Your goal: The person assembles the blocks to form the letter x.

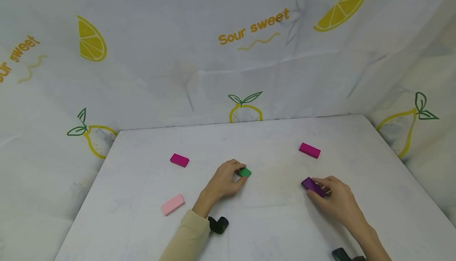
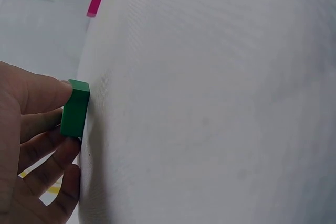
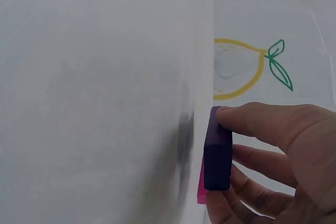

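My left hand pinches a small green block between thumb and fingers near the middle of the white table. In the left wrist view, the green block sits at the table surface, the thumb on one end. To the right, my right hand grips a purple block by its ends. The right wrist view shows the purple block slightly off the tabletop, with its shadow apart from it. Beyond that hand lies a magenta block.
Another magenta block lies at the back left of the white table. A pink block rests left of my left forearm. Lemon-printed white cloth hangs behind the table. Black wrist devices sit by both wrists.
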{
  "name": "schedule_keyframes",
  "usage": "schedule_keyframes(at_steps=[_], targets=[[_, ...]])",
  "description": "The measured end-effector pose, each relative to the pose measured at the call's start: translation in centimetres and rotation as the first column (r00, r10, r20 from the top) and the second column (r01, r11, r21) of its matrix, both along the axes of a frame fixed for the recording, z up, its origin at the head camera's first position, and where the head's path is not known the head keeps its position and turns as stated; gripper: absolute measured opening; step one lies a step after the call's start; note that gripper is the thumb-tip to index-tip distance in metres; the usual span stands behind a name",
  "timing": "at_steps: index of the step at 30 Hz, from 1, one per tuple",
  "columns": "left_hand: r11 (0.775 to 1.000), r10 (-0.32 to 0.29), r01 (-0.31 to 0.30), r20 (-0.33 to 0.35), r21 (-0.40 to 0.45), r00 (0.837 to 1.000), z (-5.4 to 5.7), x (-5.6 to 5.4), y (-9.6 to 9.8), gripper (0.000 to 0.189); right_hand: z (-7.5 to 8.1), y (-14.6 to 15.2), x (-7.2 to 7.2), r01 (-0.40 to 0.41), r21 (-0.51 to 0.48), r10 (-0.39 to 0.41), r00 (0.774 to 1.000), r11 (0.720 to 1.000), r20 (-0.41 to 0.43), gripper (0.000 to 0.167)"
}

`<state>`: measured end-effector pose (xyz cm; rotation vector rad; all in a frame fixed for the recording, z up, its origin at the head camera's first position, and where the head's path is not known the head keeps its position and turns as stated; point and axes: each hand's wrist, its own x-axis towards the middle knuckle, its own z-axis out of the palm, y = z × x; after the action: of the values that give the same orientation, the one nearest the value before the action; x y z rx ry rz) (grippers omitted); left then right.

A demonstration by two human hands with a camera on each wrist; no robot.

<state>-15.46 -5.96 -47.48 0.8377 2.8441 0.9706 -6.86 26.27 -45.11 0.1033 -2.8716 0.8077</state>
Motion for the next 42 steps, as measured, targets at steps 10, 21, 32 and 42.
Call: schedule_keyframes(at_steps=[10, 21, 32, 42], targets=[[1.000, -0.005, 0.005, 0.000, -0.003, 1.000, -0.1, -0.1, 0.0, 0.032, 1.0, -1.6, 0.0, -0.039, -0.057, 0.038, 0.999, 0.998, -0.015, 0.036], [1.000, -0.008, 0.008, 0.009, -0.001, 1.000, -0.1, -0.1, -0.1, 0.033, 1.7, -3.6, -0.4, -0.061, -0.097, 0.066, 0.997, 0.993, 0.044, 0.034], [1.000, -0.007, 0.007, 0.006, -0.012, 1.000, 0.0, -0.1, 0.0, 0.033, 1.8, -5.7, -1.1, -0.093, -0.112, 0.097, 0.995, 0.989, 0.030, 0.035], [1.000, -0.007, 0.007, 0.009, -0.010, 1.000, 0.1, -0.1, 0.0, 0.033, 1.5, -7.7, -1.9, -0.132, -0.134, 0.134, 0.991, 0.982, 0.010, 0.034]])
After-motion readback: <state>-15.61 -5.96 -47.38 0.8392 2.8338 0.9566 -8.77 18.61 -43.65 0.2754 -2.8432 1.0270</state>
